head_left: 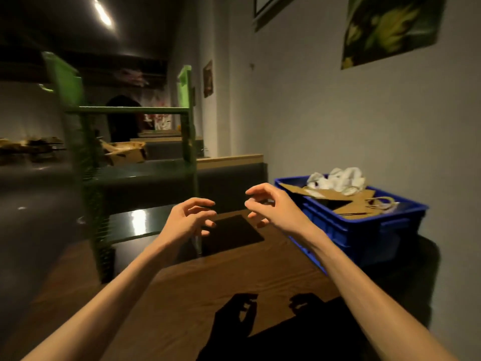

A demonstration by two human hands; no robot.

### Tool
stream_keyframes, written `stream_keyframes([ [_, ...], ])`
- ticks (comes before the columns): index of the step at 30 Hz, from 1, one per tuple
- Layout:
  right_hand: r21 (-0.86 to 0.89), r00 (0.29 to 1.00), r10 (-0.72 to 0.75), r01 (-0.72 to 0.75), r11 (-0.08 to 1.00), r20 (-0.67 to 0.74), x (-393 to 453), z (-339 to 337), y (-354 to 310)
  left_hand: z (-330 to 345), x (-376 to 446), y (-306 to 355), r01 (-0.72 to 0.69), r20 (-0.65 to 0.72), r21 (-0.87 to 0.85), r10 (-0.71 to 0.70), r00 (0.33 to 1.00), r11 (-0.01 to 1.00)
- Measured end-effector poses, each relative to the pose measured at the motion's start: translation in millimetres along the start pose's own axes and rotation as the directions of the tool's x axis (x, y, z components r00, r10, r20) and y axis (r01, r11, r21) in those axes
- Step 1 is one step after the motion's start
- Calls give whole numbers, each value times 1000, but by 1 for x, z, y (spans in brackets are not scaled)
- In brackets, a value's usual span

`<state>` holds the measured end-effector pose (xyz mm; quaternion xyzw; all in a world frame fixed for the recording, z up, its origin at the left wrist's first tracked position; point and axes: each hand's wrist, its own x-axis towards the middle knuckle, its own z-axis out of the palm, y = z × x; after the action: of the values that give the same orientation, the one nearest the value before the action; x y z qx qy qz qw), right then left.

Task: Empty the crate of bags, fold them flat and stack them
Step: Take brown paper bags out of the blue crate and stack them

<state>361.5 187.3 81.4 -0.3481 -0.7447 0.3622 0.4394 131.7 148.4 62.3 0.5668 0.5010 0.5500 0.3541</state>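
Hands first: my left hand (191,220) and my right hand (268,204) hang side by side above the far part of the wooden surface (161,303), a gap between them, fingers loosely curled and closed on nothing. Neither touches the surface or any bag.

My work sits at the surface's far right corner, against the wall: the blue crate (364,230), not yet emptied. Brown paper bags (335,198) lie slumped across its top, one with twisted paper handles (382,203) draped toward the crate's right rim, and a crumpled white bag (338,179) is heaped at the back. Under my hands, near the far edge, lies a dark flat square (231,234); I cannot tell what it is.

As I judge it, the step now is the first reach into the crate. My right hand is the nearer, so I would send it over the crate's near rim and pinch the topmost brown bag by its body, not by a handle, since the handles look tangled with their neighbours and may drag a second bag out. My left hand should come across to steady the crate's near wall, then take the bag's other edge.

I want one bag at a time, lifted clear and laid on the bare wood toward the near edge, where there is room to press it flat along its own creases. The white bag looks soft and shapeless; I would leave it for later.
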Motion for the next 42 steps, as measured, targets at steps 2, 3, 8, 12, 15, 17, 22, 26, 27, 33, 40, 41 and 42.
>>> stream_keyframes([
  [2, -20, 997, 18, -19, 1000, -72, -1, -43, 12, 43, 25, 3, -9, 62, -25, 10, 998, 1000],
  [3, -22, 994, 35, -38, 999, -108, -2, -64, 18, 64, 37, 3, -6, 88, -41, 9, 996, 999],
  [8, -40, 952, 141, -158, 987, -271, 2, -154, 56, 158, 86, 0, 16, 204, -38, -8, 979, 999],
  [12, -68, 899, 229, -272, 960, -373, 9, -208, 90, 212, 133, -9, 4, 223, 50, -15, 975, 999],
  [15, -66, 877, 287, -337, 939, -386, 22, -233, 120, 241, 177, -25, 111, 125, 136, -128, 984, 985],
  [17, -64, 874, 299, -347, 936, -382, 33, -242, 137, 252, 208, -39, 247, 77, 89, -253, 964, 965],
  [22, -143, 834, 380, -466, 873, -399, 56, -241, 166, 264, 250, -63, 431, 95, -283, -422, 902, 857],
  [26, -122, 797, 419, -513, 849, -435, 67, -239, 161, 265, 244, -56, 398, 128, -515, -392, 911, 759],
  [27, -72, 795, 444, -514, 855, -415, 69, -238, 155, 263, 239, -53, 389, 161, -560, -365, 917, 732],
  [33, 346, 760, 501, -377, 859, -415, 86, -219, 135, 252, 200, -27, 422, 405, -523, -219, 888, 741],
  [40, 494, 738, 549, -335, 802, -391, 107, -215, 121, 231, 194, -22, 238, 445, -199, -128, 886, 951],
  [41, 448, 731, 565, -388, 805, -383, 111, -212, 121, 231, 195, -22, 231, 452, -199, -120, 884, 952],
  [42, 424, 728, 583, -429, 798, -361, 113, -209, 120, 230, 195, -22, 201, 455, -178, -100, 885, 963],
])
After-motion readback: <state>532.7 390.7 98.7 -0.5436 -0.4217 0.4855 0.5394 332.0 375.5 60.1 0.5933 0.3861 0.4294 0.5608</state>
